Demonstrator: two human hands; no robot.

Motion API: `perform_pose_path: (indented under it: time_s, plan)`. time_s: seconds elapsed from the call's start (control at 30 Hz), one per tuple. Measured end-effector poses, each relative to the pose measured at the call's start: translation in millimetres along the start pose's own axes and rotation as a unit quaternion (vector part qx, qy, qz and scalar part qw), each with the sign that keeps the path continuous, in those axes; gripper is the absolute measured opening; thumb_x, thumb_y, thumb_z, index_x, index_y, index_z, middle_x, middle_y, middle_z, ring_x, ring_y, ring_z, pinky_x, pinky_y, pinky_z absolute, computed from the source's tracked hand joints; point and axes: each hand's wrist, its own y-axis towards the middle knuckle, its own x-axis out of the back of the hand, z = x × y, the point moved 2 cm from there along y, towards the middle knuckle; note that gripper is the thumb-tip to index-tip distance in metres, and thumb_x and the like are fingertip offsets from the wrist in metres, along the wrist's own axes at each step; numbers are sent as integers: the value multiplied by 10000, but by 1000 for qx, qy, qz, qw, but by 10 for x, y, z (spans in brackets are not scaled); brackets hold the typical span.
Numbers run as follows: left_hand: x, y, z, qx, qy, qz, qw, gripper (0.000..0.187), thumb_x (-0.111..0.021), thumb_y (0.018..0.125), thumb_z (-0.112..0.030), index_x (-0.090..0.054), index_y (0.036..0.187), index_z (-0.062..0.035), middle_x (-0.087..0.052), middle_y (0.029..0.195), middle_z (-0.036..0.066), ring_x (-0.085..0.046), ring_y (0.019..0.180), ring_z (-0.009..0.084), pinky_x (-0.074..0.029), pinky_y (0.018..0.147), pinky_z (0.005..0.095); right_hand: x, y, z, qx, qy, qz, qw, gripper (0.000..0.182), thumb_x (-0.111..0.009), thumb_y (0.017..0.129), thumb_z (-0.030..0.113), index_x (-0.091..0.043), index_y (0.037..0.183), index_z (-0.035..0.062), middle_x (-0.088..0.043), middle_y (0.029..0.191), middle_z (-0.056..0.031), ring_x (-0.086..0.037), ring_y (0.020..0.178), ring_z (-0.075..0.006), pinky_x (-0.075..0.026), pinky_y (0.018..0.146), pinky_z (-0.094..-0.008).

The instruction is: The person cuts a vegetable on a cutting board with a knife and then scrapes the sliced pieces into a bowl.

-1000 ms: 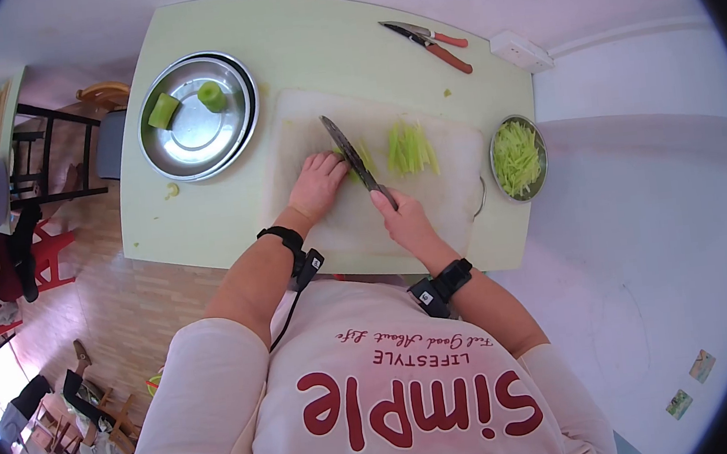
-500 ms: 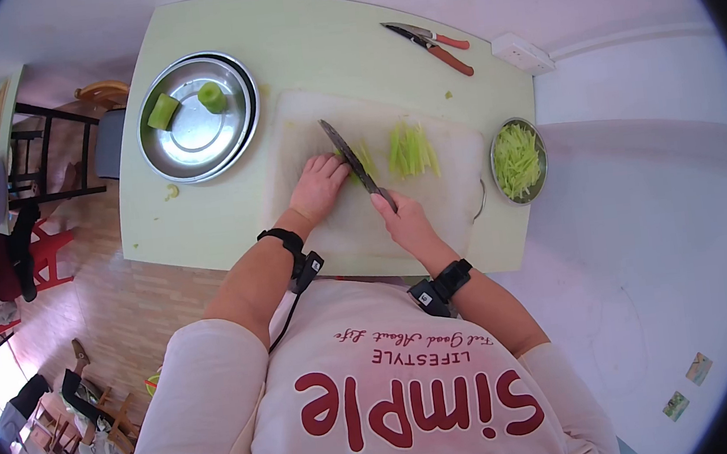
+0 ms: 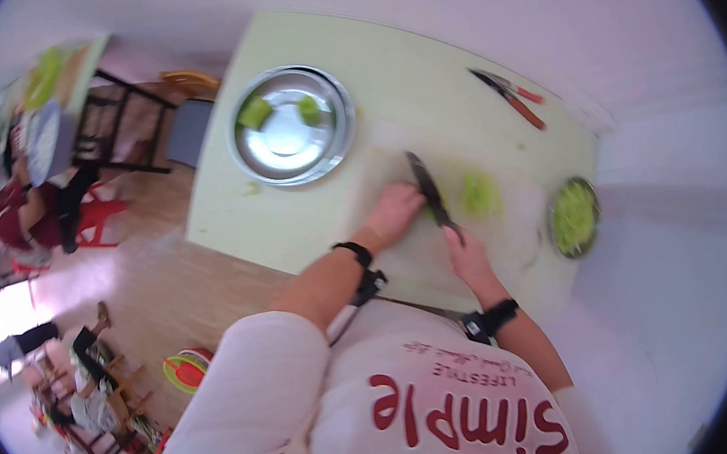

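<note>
A dark-bladed knife (image 3: 427, 186) is held by its handle in my right hand (image 3: 471, 260), over the white cutting board (image 3: 508, 252). Beside the blade, my left hand (image 3: 396, 212) rests on the board with its fingers together against a little green vegetable, mostly hidden by fingers and knife. A pile of green vegetable strips (image 3: 479, 194) lies on the board to the right of the blade. Shredded green vegetable (image 3: 575, 217) fills a metal bowl (image 3: 597, 240) at the table's right end. The picture is blurred.
Stacked metal basins (image 3: 291, 168) hold two green vegetable pieces (image 3: 255, 112) at the table's left. Red-handled scissors (image 3: 519, 89) and a second red-handled tool (image 3: 518, 109) lie at the back right. Other people, stools and a second table (image 3: 90, 65) are at the left.
The whole view has turned and shifted, so the table appears further right and lower. My hands keep their places at the board, the right one still on the knife.
</note>
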Motion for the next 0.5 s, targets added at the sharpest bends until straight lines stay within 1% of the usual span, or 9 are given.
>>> perform_pose_path:
  time_s: [0.03, 0.1, 0.13, 0.2, 0.23, 0.3, 0.37, 0.43, 0.5]
  plan:
    - [33, 19, -2, 1, 2, 12, 1000, 191, -526, 812, -108, -597, 978, -47, -561, 967, 128, -530, 996, 313, -425, 898, 411, -48, 50, -117, 17, 6, -10, 1000, 420, -514, 941, 401, -618, 1067, 14, -641, 775, -181, -626, 711, -332, -488, 665, -405]
    - [81, 34, -28, 4, 13, 38, 999, 210, -527, 801, -115, -598, 991, -56, -560, 964, 116, -529, 990, 296, -423, 891, 401, -22, 8, -55, -52, 97, 27, 994, 431, -519, 944, 427, -622, 1035, 18, -562, 616, -97, -571, 523, -199, -459, 507, -345]
    - [97, 45, -30, 5, 23, 52, 998, 220, -528, 797, -120, -599, 998, -65, -560, 964, 106, -528, 990, 284, -421, 889, 392, -16, -13, 22, -36, 100, 37, 994, 431, -519, 944, 427, -622, 1035, 18, -562, 616, -97, -571, 523, -199, -459, 507, -345]
    - [97, 64, -23, -3, 42, 48, 998, 221, -525, 799, -122, -600, 1001, -78, -558, 981, 92, -524, 1003, 271, -414, 896, 385, 32, -46, 111, -71, 128, 38, 989, 442, -514, 948, 453, -615, 1038, 32, -439, 532, -6, -445, 406, -89, -360, 375, -277]
    - [102, 71, -34, -13, 46, 50, 998, 222, -522, 800, -125, -602, 1004, -90, -556, 997, 78, -520, 1015, 257, -407, 902, 378, 38, -59, 136, -63, 129, 42, 989, 442, -514, 948, 453, -615, 1038, 32, -439, 532, -6, -445, 406, -89, -360, 375, -277]
    - [108, 64, -42, -18, 60, 36, 997, 224, -519, 801, -125, -603, 1007, -99, -552, 1013, 67, -515, 1029, 250, -401, 909, 376, 29, -89, 144, -99, 196, 41, 975, 442, -499, 953, 464, -604, 1064, 49, -411, 508, 14, -408, 367, -88, -317, 337, -254]
    - [105, 56, -34, -23, 62, 32, 997, 232, -517, 800, -121, -601, 1016, -109, -542, 1049, 55, -507, 1052, 240, -390, 918, 376, 42, -92, 121, -109, 222, 48, 968, 440, -496, 954, 462, -600, 1066, 50, -405, 507, 21, -400, 364, -86, -311, 334, -249]
    - [124, 39, -8, -19, 52, 31, 998, 223, -516, 800, -122, -596, 1008, -104, -545, 1040, 62, -510, 1047, 246, -394, 914, 379, 27, -71, 120, -125, 248, 49, 959, 437, -494, 956, 461, -597, 1069, 51, -398, 506, 27, -392, 360, -84, -306, 331, -244]
    - [83, 59, -33, -23, 27, 30, 999, 215, -516, 800, -123, -591, 1000, -99, -549, 1031, 68, -514, 1042, 252, -397, 911, 381, 55, -71, 97, -131, 247, 37, 959, 463, -463, 965, 471, -598, 1147, 67, -386, 503, 32, -359, 346, -77, -289, 320, -235]
